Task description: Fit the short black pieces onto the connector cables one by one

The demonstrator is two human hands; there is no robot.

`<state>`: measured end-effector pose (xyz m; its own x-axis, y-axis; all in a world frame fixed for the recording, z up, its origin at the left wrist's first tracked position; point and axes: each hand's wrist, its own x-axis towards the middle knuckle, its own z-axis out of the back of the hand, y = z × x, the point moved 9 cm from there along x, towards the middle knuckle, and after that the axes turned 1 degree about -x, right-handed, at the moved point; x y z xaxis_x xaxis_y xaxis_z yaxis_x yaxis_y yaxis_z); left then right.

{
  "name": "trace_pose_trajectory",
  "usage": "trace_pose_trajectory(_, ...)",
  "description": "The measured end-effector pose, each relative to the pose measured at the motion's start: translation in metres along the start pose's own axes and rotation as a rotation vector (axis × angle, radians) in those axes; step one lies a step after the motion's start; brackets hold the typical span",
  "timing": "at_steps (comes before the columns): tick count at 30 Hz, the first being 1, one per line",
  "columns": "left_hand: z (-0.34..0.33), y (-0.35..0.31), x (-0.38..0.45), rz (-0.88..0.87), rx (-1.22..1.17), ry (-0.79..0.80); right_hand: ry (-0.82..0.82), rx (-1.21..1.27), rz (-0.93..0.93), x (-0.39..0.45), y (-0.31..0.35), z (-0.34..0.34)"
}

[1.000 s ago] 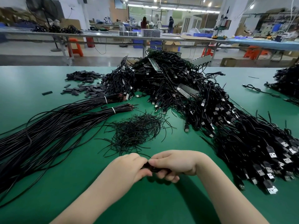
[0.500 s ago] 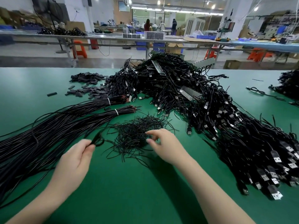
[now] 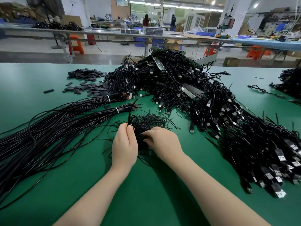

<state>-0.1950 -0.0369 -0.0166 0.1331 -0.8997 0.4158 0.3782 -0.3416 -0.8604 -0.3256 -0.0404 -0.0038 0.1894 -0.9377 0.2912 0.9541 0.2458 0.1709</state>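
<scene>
My left hand (image 3: pixel 124 144) pinches a black cable (image 3: pixel 129 117) that stands up from its fingertips, just left of a small heap of short thin black pieces (image 3: pixel 150 121). My right hand (image 3: pixel 162 141) lies on the near edge of that heap, its fingertips curled into the strands; what they hold is hidden. Two tied bundles of long black cables (image 3: pixel 65 121) stretch away to the left. A big pile of USB connector cables (image 3: pixel 211 115) runs from the middle back to the right front.
Flat dark sleeve pieces (image 3: pixel 88 85) are scattered at the back left of the green table (image 3: pixel 146 193). Another cable heap (image 3: pixel 291 80) sits at the far right edge. Benches, orange stools and people stand beyond the table.
My hands parted from in front of me. The left one swung left, then came back to the heap holding the cable; the right one reached forward into the short pieces.
</scene>
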Motion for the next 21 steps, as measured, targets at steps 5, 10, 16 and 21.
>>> trace_pose_trajectory(5,-0.007,-0.007,0.0,-0.096,0.083,0.046,0.009,-0.017,-0.002,-0.005,-0.001,-0.004)
trace_pose_trajectory(10,-0.002,-0.007,0.003,-0.083,0.141,0.023,0.007,0.052,-0.112,-0.004,-0.014,0.007)
trace_pose_trajectory(16,-0.004,-0.006,0.004,-0.078,0.193,0.029,-0.053,0.581,-0.37,-0.017,-0.046,0.024)
trace_pose_trajectory(21,-0.007,-0.014,0.001,-0.133,0.237,0.059,-0.443,0.355,-0.174,-0.033,-0.038,0.08)
